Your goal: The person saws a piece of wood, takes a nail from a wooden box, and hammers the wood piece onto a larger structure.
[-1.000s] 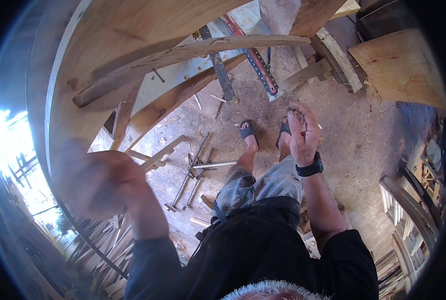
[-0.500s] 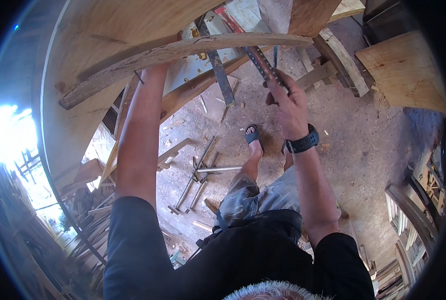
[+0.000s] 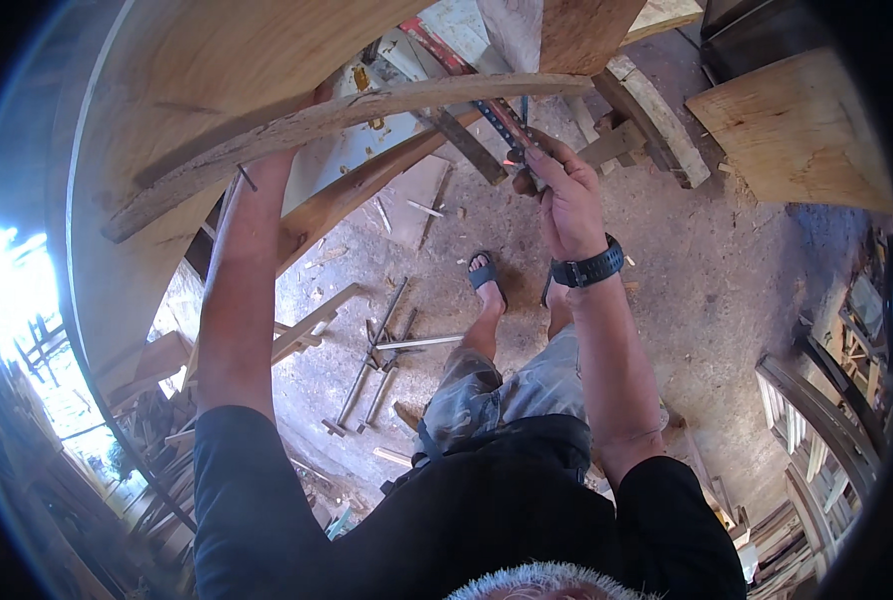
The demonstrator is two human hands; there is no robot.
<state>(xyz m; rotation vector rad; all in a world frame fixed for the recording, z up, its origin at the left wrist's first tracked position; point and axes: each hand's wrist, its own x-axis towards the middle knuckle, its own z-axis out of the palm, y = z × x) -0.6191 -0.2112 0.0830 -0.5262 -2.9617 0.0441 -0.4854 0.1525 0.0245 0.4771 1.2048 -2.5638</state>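
Observation:
My right hand [image 3: 565, 195], with a dark watch on the wrist, is closed around the near end of a long bar clamp [image 3: 502, 118]. The clamp's bar is red farther off and dark with a row of holes nearer the hand. It passes beneath a curved wooden strip [image 3: 367, 105] that lies along a large curved plywood panel [image 3: 197, 70]. My left arm reaches up under this strip. Of my left hand [image 3: 321, 92] only a sliver shows past the strip's far edge; its fingers are hidden. A nail or thin pin [image 3: 248, 178] sticks out of the strip above my left forearm.
Metal clamps [image 3: 372, 355] and a wooden stick lie on the floor left of my feet. Another metal bar [image 3: 472, 148] hangs out beside the panel. At right stand a plywood sheet [image 3: 797, 130] and curved wooden pieces [image 3: 822, 405]. Scrap wood is heaped at the lower left.
The view has shifted, so most of the scene sits a little farther left. My right hand stays on the clamp, its fingers now nearer the bar's end. My left arm remains under the strip.

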